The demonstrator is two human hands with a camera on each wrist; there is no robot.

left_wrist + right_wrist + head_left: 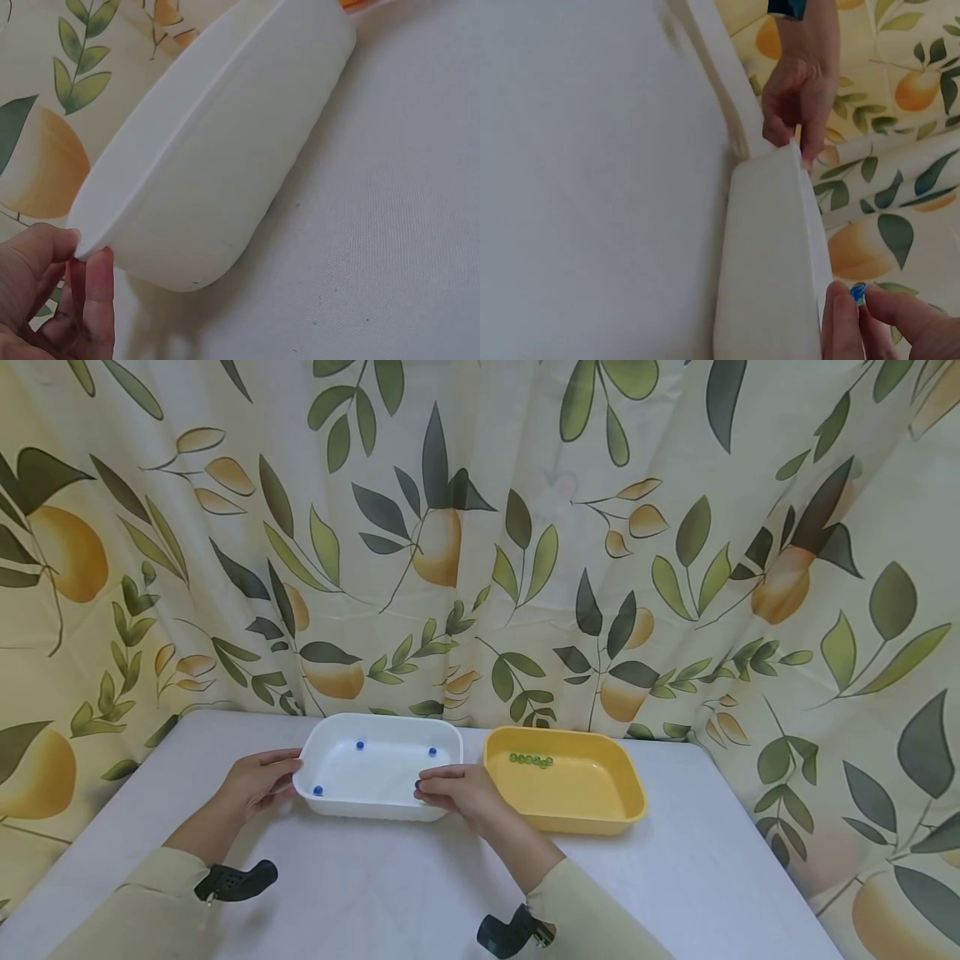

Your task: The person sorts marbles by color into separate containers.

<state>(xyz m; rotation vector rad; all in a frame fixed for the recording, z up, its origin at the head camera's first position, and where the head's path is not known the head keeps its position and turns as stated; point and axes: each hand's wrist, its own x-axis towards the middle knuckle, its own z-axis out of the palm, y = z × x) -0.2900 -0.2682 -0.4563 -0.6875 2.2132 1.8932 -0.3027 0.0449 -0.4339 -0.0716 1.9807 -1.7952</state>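
Note:
A white plastic tray (375, 808) stands on the table, and my left hand (258, 779) pinches its left rim between thumb and fingers. In the left wrist view that hand (64, 289) grips the tray's end. Over the tray's right front corner, my right hand (468, 793) pinches a blue glass marble (859, 292) between thumb and fingertips. Several blue marbles lie apart inside the tray: one marble (360, 745) at the back, another marble (432, 752) at the back right, and a marble (318, 791) at the front left.
Right of the white tray stands a yellow tray (592, 814), with a row of several green marbles (531, 760) near its back left. Both trays rest on a white cloth-covered table (360, 893). A patterned curtain (480, 568) hangs behind the table.

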